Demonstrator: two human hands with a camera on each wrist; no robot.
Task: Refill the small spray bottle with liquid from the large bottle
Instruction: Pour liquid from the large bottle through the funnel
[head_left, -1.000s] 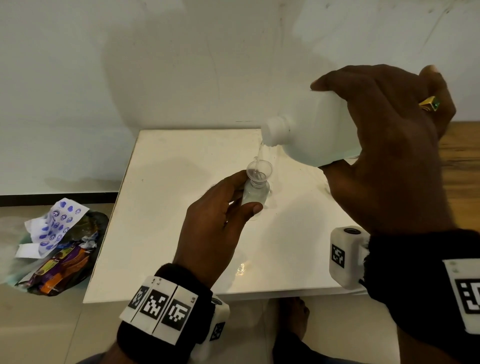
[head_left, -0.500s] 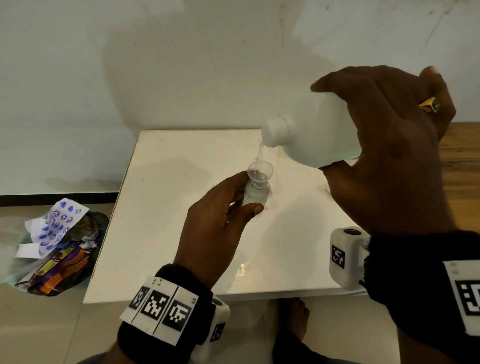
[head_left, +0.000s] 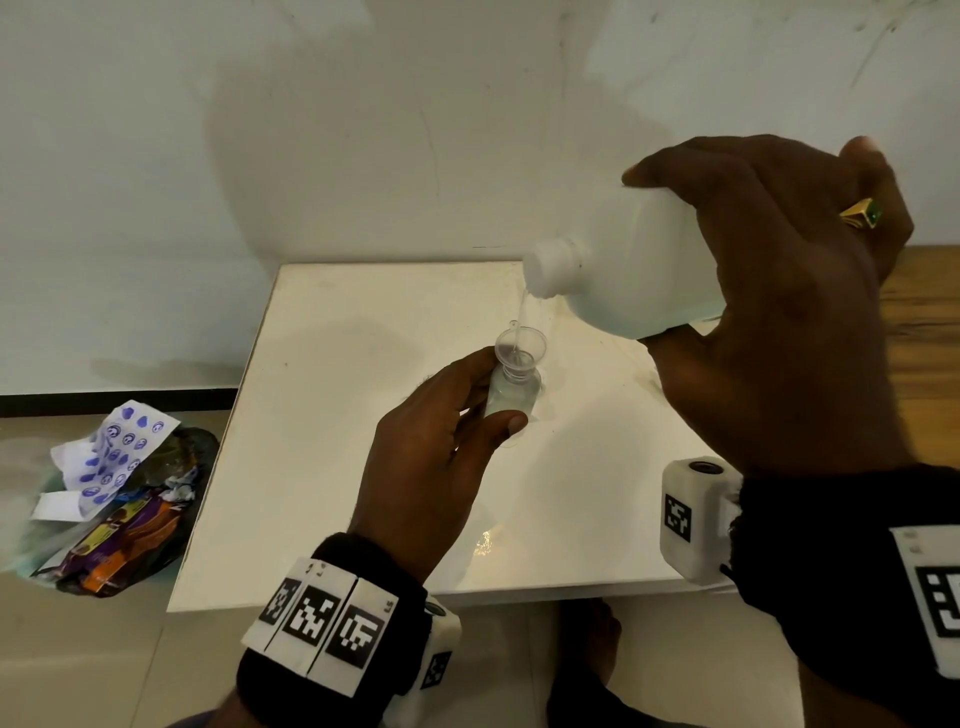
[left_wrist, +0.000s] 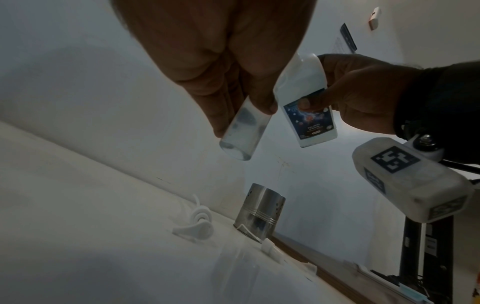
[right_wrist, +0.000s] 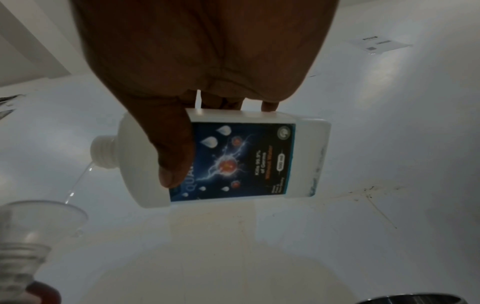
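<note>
My left hand (head_left: 441, 447) grips the small clear spray bottle (head_left: 511, 397) above the white table (head_left: 322, 467), and a clear funnel (head_left: 521, 348) sits in its open neck. The bottle (left_wrist: 242, 131) is held off the table and holds some liquid. My right hand (head_left: 779, 312) grips the large white bottle (head_left: 639, 280) tipped on its side, its uncapped neck (right_wrist: 103, 152) pointing left. A thin stream (right_wrist: 78, 183) runs from that neck into the funnel (right_wrist: 39, 216). The large bottle (right_wrist: 233, 160) has a dark blue label.
A steel cup (left_wrist: 259, 211) stands at the table's far edge by the wall, with a white spray-pump part (left_wrist: 197, 224) lying beside it. A bag of wrappers and paper (head_left: 114, 499) sits on the floor left of the table. A wooden surface (head_left: 930, 322) lies to the right.
Both hands and bottles hold almost the same pose; the stream keeps running into the funnel.
</note>
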